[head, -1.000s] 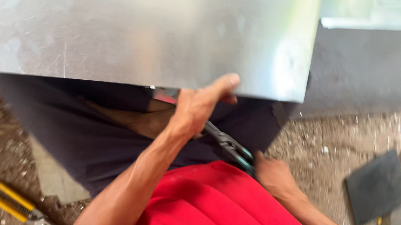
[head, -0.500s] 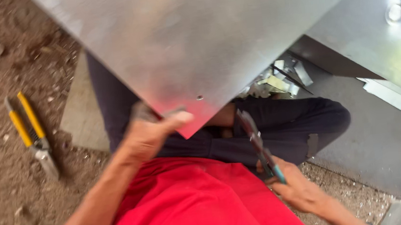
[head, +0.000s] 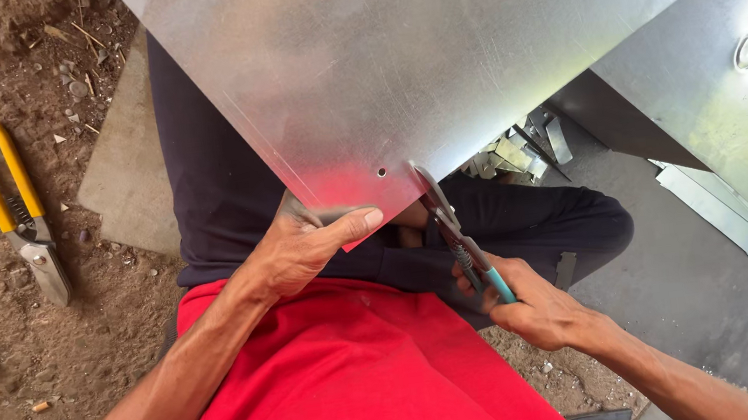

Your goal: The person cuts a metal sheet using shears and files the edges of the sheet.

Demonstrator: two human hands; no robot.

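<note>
A large shiny metal sheet (head: 431, 53) lies across my lap and fills the top of the view. My left hand (head: 308, 246) grips its near corner, thumb on top, just left of a small punched hole. My right hand (head: 535, 309) holds pliers with teal handles (head: 465, 247). The pliers' jaws bite the sheet's near edge right of the hole. I sit with dark trousers and a red shirt under the sheet.
Yellow-handled tin snips (head: 18, 213) lie on the dirt at the left. A flat grey slab (head: 121, 168) sits beside my leg. Metal offcuts (head: 518, 151) lie under the sheet, a second metal sheet (head: 727, 95) and cut strips (head: 741, 215) at the right.
The sheet has swung round so its corner points at me. My left hand shifted to that corner, and my right hand brought the pliers up onto the sheet's edge.
</note>
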